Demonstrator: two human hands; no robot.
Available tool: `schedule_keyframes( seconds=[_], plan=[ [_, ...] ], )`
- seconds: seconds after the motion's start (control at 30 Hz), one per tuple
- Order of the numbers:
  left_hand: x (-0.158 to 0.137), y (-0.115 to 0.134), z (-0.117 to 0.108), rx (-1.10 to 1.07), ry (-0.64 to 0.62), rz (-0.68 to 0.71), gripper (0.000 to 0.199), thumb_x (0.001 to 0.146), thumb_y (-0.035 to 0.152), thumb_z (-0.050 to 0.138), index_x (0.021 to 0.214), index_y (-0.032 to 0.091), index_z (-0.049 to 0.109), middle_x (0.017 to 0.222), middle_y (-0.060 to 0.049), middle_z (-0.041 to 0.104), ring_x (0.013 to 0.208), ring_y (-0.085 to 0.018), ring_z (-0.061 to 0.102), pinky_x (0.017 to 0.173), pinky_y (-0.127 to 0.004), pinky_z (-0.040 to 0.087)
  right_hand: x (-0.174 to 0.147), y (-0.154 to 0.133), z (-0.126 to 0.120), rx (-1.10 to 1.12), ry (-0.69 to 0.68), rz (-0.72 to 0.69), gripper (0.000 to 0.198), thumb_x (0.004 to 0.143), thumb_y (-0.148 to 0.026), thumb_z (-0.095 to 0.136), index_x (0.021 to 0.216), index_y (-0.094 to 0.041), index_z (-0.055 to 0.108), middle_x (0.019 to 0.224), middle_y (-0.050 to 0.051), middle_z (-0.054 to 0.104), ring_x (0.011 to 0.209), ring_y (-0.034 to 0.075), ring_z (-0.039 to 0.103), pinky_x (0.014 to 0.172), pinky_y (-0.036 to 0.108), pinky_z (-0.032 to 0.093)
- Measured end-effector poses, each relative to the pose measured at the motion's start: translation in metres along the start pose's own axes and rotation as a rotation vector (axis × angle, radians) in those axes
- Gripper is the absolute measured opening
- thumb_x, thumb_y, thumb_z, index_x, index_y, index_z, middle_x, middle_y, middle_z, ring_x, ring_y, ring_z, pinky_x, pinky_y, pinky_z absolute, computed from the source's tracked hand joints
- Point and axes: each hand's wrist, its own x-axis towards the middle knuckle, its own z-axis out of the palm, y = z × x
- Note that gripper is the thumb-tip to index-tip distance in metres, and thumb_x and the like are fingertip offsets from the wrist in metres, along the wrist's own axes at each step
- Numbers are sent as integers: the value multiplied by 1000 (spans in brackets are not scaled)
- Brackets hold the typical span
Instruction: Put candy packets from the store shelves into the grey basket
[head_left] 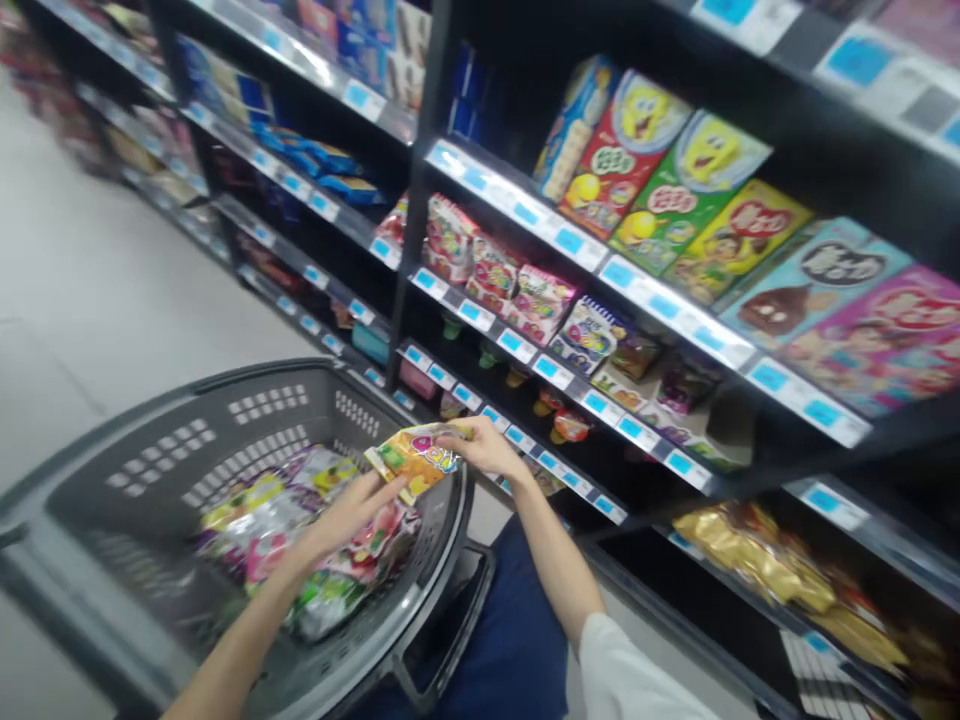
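An orange and yellow candy bag (pixel 418 462) is held over the near right rim of a grey shopping basket (pixel 247 400). My right hand (pixel 484 447) is closed on the bag's right end. At its lower left edge, my left hand (pixel 366 510) pinches the bag, with part of the fingers hidden. Below my left forearm, several shiny candy bags (pixel 259 515) in purple, yellow, green and red lie heaped in the basket. Their print is too blurred to read.
Dark store shelves (pixel 435 90) with blue-and-white price tags run along the right. They carry cartoon snack boxes (pixel 664 190), small candy bags (pixel 495 272) and gold packs (pixel 757 555). Grey floor (pixel 67 270) stretches along the left. A basket handle (pixel 450 640) stands near my knee.
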Motion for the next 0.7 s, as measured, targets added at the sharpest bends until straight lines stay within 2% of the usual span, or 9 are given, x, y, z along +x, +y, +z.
schedule_keyframes(
  seconds=[0.07, 0.13, 0.23, 0.27, 0.33, 0.4, 0.5, 0.63, 0.7],
  plan=[
    [-4, 3, 2, 177, -114, 50, 61, 91, 62, 47, 133, 19, 58, 101, -6, 75, 88, -25, 69, 86, -35, 54, -19, -21, -33, -201, 174, -120, 29, 90, -42, 62, 92, -17, 78, 87, 2, 76, 76, 17, 66, 69, 25, 51],
    [-7, 7, 6, 313, -201, 86, 58, 94, 60, 41, 136, 22, 56, 98, -4, 75, 78, -21, 69, 79, -32, 54, -41, -44, -74, -405, 437, -270, 25, 92, -34, 58, 96, -19, 79, 95, 4, 77, 82, 18, 70, 74, 26, 54],
    [-8, 8, 12, 499, -242, 124, 54, 97, 56, 35, 133, 23, 59, 97, -6, 75, 86, -23, 70, 87, -34, 52, -76, -71, -145, -550, 779, -397, 25, 87, -24, 58, 103, -18, 77, 105, 8, 76, 99, 21, 70, 91, 33, 54],
    [-7, 5, 13, 569, -250, 127, 53, 98, 53, 34, 133, 22, 59, 100, -7, 76, 93, -24, 70, 92, -36, 51, -86, -76, -168, -708, 929, -449, 28, 86, -21, 56, 105, -18, 76, 106, 8, 76, 100, 22, 70, 91, 34, 54],
    [-3, -6, 12, 732, -269, 116, 51, 98, 43, 33, 133, 19, 60, 113, -13, 74, 106, -29, 69, 97, -40, 49, -105, -82, -209, -1026, 1055, -446, 37, 85, -16, 49, 112, -18, 74, 114, 10, 74, 108, 23, 69, 97, 37, 52],
    [1, -20, 9, 896, -286, 87, 48, 94, 31, 33, 130, 16, 62, 123, -17, 70, 114, -33, 67, 99, -44, 48, -119, -81, -241, -1258, 1022, -372, 44, 83, -10, 43, 115, -17, 73, 120, 12, 72, 115, 23, 66, 101, 37, 50],
    [6, -38, 4, 999, -281, 52, 47, 90, 22, 35, 127, 16, 63, 122, -18, 71, 113, -34, 67, 98, -45, 48, -128, -71, -273, -1412, 859, -161, 53, 76, -3, 41, 117, -15, 73, 123, 13, 70, 116, 22, 65, 101, 34, 49],
    [7, -45, 0, 1003, -284, 38, 45, 90, 24, 37, 127, 20, 62, 122, -16, 71, 114, -31, 68, 97, -42, 49, -110, -57, -295, -1363, 721, 194, 52, 76, -1, 47, 118, -17, 73, 117, 13, 73, 103, 22, 68, 90, 31, 51],
    [6, -45, 1, 1026, -296, 45, 45, 92, 25, 34, 128, 19, 61, 124, -16, 70, 114, -30, 68, 97, -41, 50, -93, -53, -304, -1332, 699, 254, 45, 79, -3, 52, 116, -17, 74, 114, 14, 73, 96, 19, 68, 86, 30, 49]
  ],
)
